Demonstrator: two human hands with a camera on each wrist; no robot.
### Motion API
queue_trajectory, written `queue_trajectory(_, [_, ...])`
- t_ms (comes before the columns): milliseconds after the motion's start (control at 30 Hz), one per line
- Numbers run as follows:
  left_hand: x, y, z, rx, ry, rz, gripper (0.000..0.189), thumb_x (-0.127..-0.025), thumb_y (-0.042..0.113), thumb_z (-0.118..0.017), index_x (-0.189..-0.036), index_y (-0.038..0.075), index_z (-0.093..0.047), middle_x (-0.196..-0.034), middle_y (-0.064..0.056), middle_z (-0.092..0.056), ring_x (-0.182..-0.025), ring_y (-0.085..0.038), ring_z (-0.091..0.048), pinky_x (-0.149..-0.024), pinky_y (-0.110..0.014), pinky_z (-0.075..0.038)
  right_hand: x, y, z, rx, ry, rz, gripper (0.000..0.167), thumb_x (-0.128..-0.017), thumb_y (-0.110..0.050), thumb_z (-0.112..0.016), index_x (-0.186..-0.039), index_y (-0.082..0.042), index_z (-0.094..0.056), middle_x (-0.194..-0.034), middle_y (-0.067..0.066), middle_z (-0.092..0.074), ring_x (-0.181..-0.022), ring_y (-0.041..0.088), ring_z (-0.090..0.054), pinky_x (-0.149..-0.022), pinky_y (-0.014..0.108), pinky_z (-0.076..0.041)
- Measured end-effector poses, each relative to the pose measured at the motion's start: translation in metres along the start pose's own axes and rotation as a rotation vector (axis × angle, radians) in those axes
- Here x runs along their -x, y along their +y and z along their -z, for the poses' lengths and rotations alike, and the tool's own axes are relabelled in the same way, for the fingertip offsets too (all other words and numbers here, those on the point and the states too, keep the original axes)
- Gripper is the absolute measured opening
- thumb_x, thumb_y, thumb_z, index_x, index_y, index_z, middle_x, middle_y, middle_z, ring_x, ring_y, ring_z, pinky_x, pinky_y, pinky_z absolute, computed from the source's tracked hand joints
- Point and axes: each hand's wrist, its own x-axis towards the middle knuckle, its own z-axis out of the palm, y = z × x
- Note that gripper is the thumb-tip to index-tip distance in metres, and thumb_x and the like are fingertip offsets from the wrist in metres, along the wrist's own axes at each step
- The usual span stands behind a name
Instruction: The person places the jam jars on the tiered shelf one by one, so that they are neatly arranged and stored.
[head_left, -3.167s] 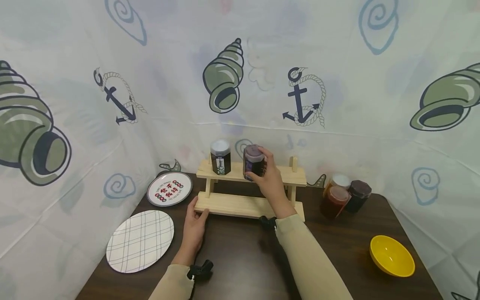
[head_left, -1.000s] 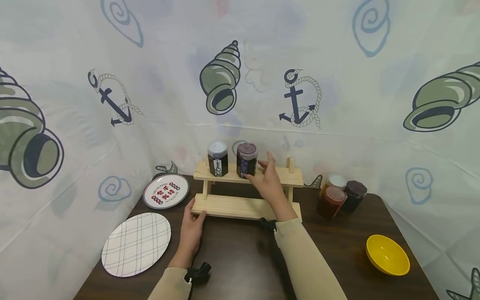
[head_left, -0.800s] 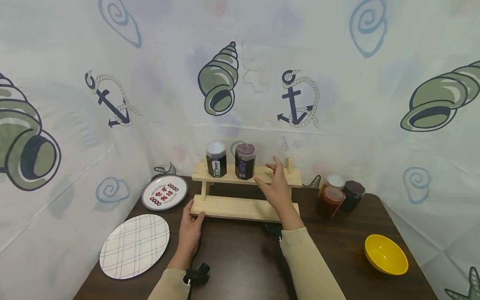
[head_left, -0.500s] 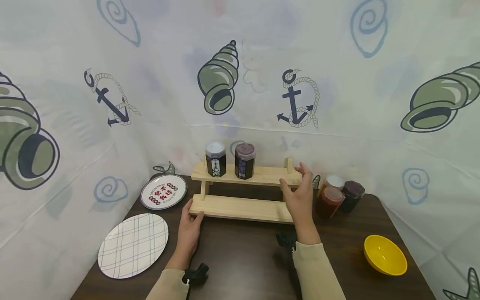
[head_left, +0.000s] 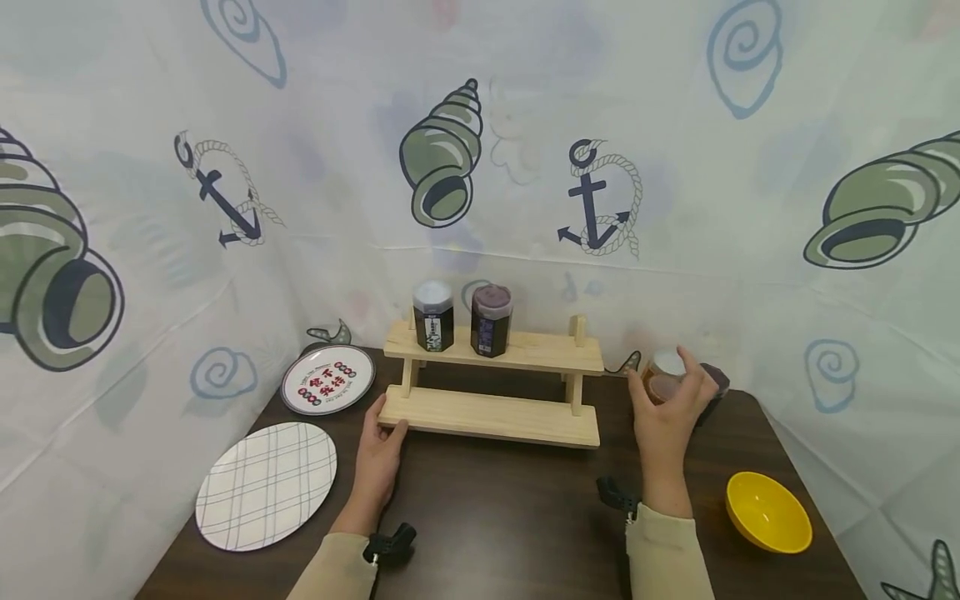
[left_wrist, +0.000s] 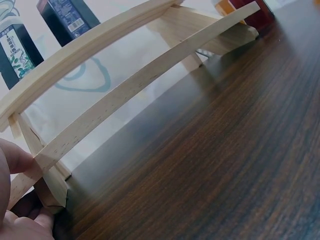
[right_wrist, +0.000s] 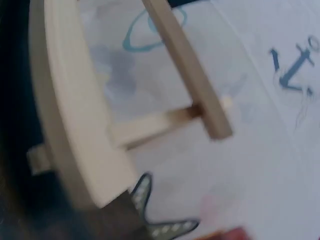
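Note:
In the head view, my left hand (head_left: 377, 462) grips the left end of the lower board of a two-tier wooden shelf (head_left: 487, 414). The left wrist view shows the thumb on the board's front, with the other fingers below. A dark jar with a white lid (head_left: 433, 323) and another with a purplish lid (head_left: 491, 323) stand upright on the upper tier. To the right, my right hand (head_left: 666, 425) reaches over a red jar (head_left: 663, 388), thumb and fingers spread on either side of its lid. The hand hides most of that jar.
Behind the right hand stand a white-lidded amber jar (head_left: 667, 360) and a dark jar (head_left: 717, 381), partly covered. A yellow bowl (head_left: 768, 512) sits near the table's right edge. At left lie a checked plate (head_left: 266, 487) and a plate with red lettering (head_left: 327, 380). A printed curtain (head_left: 525, 217) encloses the table.
My right hand put the purplish-lidded jar on the upper tier, let go, and moved right to the jars beside the shelf. My left hand stays on the shelf's left end.

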Motion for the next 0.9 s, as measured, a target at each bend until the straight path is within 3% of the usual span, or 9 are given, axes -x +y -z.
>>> queue_trajectory(100, [0.0,0.0,0.0,-0.011,-0.002,0.01,0.074,-0.111,0.011,-0.061,-0.174,0.015,-0.023,-0.182,-0.017,-0.019,-0.169,-0.031,-0.018,-0.138,-0.052,-0.019,0.003,0.02,0.008,-0.037,0.057,-0.059,0.079,-0.09,-0.014,-0.091,-0.158,-0.023,-0.051,-0.153,0.009,-0.035,-0.141,0.013,-0.033,-0.118,0.052,-0.039])
queue_trajectory(200, [0.0,0.001,0.002,-0.028,0.004,0.014,0.073,-0.112,0.011,-0.06,-0.174,0.016,-0.023,-0.182,-0.016,-0.019,-0.169,-0.031,-0.018,-0.138,-0.052,-0.018,0.011,0.039,0.013,-0.058,0.091,-0.13,0.076,-0.091,-0.012,-0.09,-0.157,-0.018,-0.052,-0.153,0.002,-0.033,-0.143,0.011,-0.031,-0.126,0.043,-0.033])
queue_trajectory(300, [-0.002,0.002,0.004,-0.044,0.004,0.012,0.072,-0.112,0.012,-0.06,-0.174,0.018,-0.024,-0.182,-0.015,-0.02,-0.169,-0.03,-0.02,-0.138,-0.052,-0.019,0.021,0.047,0.016,-0.088,0.115,-0.201,0.074,-0.093,-0.009,-0.087,-0.157,-0.014,-0.05,-0.151,0.004,-0.035,-0.141,0.015,-0.034,-0.126,0.035,-0.029])
queue_trajectory(400, [-0.002,0.002,0.005,-0.048,0.002,0.009,0.072,-0.112,0.011,-0.06,-0.174,0.017,-0.024,-0.182,-0.016,-0.021,-0.169,-0.031,-0.021,-0.137,-0.052,-0.02,0.027,0.045,0.018,-0.125,0.115,-0.25,0.073,-0.095,-0.007,-0.084,-0.158,-0.014,-0.048,-0.152,0.007,-0.036,-0.143,0.025,-0.036,-0.128,0.041,-0.029])
queue_trajectory(533, [-0.001,0.001,0.005,-0.036,0.013,0.016,0.072,-0.112,0.01,-0.06,-0.174,0.017,-0.024,-0.182,-0.017,-0.02,-0.169,-0.032,-0.02,-0.137,-0.053,-0.02,0.029,0.044,0.019,-0.156,0.065,-0.258,0.073,-0.095,-0.006,-0.084,-0.159,-0.013,-0.049,-0.149,0.003,-0.036,-0.146,0.035,-0.036,-0.126,0.044,-0.03])
queue_trajectory(667, [-0.001,0.001,0.003,-0.036,0.005,0.023,0.072,-0.112,0.011,-0.06,-0.174,0.019,-0.024,-0.182,-0.016,-0.02,-0.168,-0.031,-0.022,-0.137,-0.052,-0.021,0.029,0.059,0.018,-0.151,0.035,-0.263,0.077,-0.092,-0.002,-0.086,-0.159,-0.012,-0.049,-0.148,0.003,-0.036,-0.146,0.038,-0.037,-0.117,0.045,-0.03])
queue_trajectory(900, [-0.003,0.0,-0.001,-0.046,0.004,0.029,0.072,-0.112,0.015,-0.061,-0.174,0.021,-0.024,-0.182,-0.013,-0.018,-0.17,-0.027,-0.017,-0.138,-0.048,-0.018,0.025,0.091,0.019,-0.083,-0.126,-0.36,0.091,-0.092,-0.015,-0.09,-0.166,-0.038,-0.041,-0.16,0.014,-0.023,-0.149,0.032,-0.031,-0.133,0.063,-0.024])
